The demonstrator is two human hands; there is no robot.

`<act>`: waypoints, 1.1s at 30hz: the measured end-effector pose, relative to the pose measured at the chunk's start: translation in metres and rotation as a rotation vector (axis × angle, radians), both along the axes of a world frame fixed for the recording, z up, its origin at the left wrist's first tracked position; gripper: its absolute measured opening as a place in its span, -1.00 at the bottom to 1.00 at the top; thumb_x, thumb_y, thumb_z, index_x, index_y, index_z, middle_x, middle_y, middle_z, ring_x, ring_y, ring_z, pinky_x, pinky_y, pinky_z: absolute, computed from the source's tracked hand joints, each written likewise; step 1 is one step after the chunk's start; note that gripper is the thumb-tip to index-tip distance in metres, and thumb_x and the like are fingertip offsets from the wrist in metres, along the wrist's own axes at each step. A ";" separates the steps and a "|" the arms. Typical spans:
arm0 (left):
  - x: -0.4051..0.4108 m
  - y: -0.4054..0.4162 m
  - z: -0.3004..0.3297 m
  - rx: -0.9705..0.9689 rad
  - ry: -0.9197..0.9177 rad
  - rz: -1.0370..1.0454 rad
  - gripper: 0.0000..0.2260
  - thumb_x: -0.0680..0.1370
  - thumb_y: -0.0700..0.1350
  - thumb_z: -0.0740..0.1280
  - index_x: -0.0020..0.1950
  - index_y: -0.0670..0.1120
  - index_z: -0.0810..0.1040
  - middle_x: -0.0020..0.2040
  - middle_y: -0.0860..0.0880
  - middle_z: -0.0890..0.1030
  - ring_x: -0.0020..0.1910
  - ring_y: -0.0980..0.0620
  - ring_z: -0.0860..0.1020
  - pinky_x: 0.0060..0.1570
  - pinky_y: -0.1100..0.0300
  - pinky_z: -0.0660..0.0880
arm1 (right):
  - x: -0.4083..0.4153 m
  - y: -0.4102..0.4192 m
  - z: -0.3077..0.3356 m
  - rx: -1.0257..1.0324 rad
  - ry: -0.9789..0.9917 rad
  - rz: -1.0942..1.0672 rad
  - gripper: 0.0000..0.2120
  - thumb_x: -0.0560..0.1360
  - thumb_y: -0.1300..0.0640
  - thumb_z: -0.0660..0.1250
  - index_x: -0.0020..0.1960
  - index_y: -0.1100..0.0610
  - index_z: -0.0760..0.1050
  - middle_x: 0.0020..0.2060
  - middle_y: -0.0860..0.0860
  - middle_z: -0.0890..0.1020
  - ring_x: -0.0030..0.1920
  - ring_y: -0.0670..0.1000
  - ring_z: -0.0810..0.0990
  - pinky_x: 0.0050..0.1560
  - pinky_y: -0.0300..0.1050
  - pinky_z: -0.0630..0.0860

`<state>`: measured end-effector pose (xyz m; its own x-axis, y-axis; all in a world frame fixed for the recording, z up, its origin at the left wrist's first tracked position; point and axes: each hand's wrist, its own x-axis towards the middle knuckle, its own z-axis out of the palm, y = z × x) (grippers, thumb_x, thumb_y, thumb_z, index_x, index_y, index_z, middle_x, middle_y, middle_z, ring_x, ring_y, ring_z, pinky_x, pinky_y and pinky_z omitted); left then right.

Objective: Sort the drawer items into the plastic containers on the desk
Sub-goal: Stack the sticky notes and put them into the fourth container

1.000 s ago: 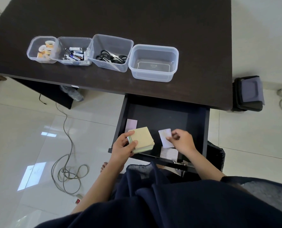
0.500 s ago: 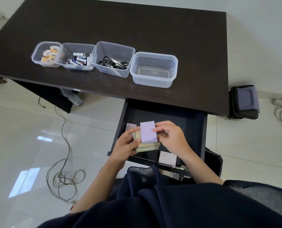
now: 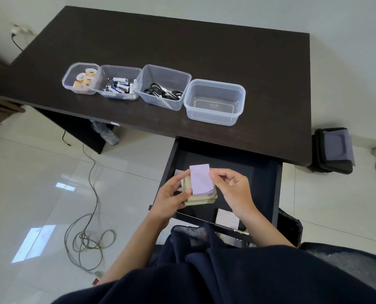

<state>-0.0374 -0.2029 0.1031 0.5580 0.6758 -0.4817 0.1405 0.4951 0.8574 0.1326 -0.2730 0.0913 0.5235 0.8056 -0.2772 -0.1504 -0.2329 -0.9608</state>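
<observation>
Left hand [image 3: 170, 197]: I see it gripping the stack of note pads [image 3: 201, 195] from its 9 o'clock side, thumb pressed on top near the purple pad, the other fingers curled under and behind the stack.
Right hand [image 3: 232, 189]: its fingers are bent close together, the tips touching the 3 o'clock edge of the purple pad [image 3: 200, 182]; I cannot tell if it really pinches the pad or only steadies it.
Stack of note pads: square yellowish-green paper blocks, with the narrower purple rectangular block lying on top; the whole stack is held above the open drawer [image 3: 259, 172], at 6 o'clock from the desk [image 3: 182, 40].
Writing: no text on the pads that I can read; the batteries carry labels but they are too small for me to read.
Drawer: dark, matte, box-shaped; a pale card with a fine dotted pattern [image 3: 227, 217] lies flat at its near edge, and a corner of another pale purple sheet [image 3: 178, 172] shows behind the left fingers.
Containers: four clear plastic tubs stand in a row on the dark desk top, each touching or just beside its neighbour.
Round tub [image 3: 81, 78]: at 9 o'clock end, holds small tape rolls [image 3: 85, 79].
Second tub [image 3: 119, 84]: holds batteries [image 3: 119, 85].
Third tub [image 3: 164, 86]: holds black-handled scissors [image 3: 163, 92].
Fourth tub [image 3: 214, 102]: at 3 o'clock end, rounded corners, nothing inside, at 12 o'clock from the hands.
</observation>
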 end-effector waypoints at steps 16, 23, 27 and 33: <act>0.009 0.001 0.000 0.051 -0.010 -0.008 -0.50 0.57 -0.24 0.28 0.38 0.22 0.31 0.33 -0.09 0.50 0.09 -0.02 0.55 -0.21 0.30 0.54 | -0.004 -0.002 -0.008 -0.094 -0.039 0.211 -0.55 0.50 0.14 0.36 0.36 -0.11 0.41 0.31 -0.15 0.48 0.30 -0.11 0.43 0.25 -0.14 0.47; 0.009 0.004 0.000 0.070 0.028 -0.064 -0.51 0.57 -0.16 0.30 0.32 0.37 0.29 0.37 -0.05 0.46 0.21 -0.09 0.54 -0.04 0.18 0.58 | -0.004 -0.001 -0.014 -0.107 -0.046 0.215 -0.53 0.49 0.12 0.37 0.36 -0.12 0.40 0.33 -0.12 0.46 0.32 -0.07 0.42 0.32 0.03 0.45; 0.010 0.005 0.001 0.108 0.055 -0.078 -0.50 0.57 -0.15 0.29 0.41 0.26 0.26 0.21 -0.05 0.55 -0.07 0.10 0.59 -0.15 0.27 0.55 | -0.005 0.001 -0.020 -0.113 -0.085 0.225 -0.53 0.47 0.05 0.38 0.35 -0.17 0.40 0.32 -0.12 0.46 0.32 -0.07 0.43 0.32 0.07 0.44; 0.013 0.002 -0.004 0.094 0.072 0.003 -0.61 0.52 -0.30 0.34 0.20 0.15 0.52 -0.05 -0.04 0.60 -0.18 0.13 0.59 -0.09 0.18 0.60 | -0.007 -0.002 -0.025 -0.113 -0.099 0.244 -0.54 0.45 0.02 0.40 0.30 -0.25 0.41 0.29 -0.16 0.47 0.31 -0.08 0.45 0.32 0.02 0.44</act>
<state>-0.0246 -0.2013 0.0992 0.5222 0.7211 -0.4553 0.2026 0.4138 0.8876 0.1254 -0.2747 0.0662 0.3466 0.8784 -0.3292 0.0168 -0.3567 -0.9341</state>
